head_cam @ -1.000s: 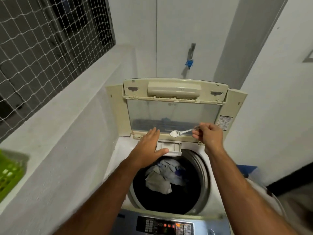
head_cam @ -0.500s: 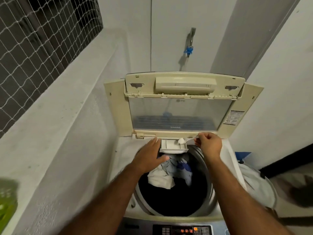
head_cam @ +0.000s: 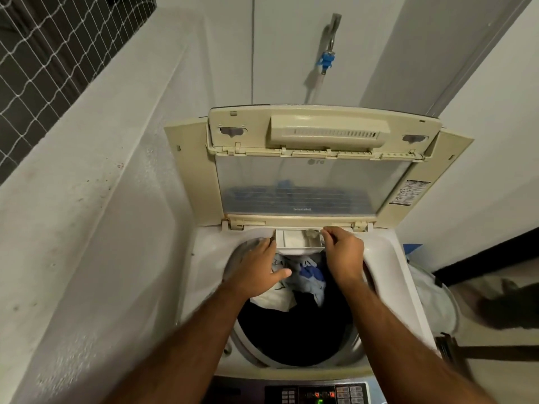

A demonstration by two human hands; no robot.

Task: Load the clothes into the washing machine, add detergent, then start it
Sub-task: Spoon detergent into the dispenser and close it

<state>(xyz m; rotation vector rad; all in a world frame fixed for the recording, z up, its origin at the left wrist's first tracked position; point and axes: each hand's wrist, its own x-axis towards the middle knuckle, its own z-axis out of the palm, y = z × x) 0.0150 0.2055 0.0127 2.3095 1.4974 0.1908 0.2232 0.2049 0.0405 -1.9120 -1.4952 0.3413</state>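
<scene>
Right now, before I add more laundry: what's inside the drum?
The drum holds crumpled clothes, white, pale blue and dark blue, piled toward the back. In front of them it looks black. Both hands cover part of the pile; anything beneath it is hidden.

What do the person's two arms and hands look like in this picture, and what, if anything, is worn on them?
Both forearms are bare from the bottom edge of the picture up to the wrists: no sleeves show. The left hand and the right hand wear no gloves. No watch, bracelet or ring can be seen on either wrist or on the fingers. No markings or bandages show on the arms.
</scene>
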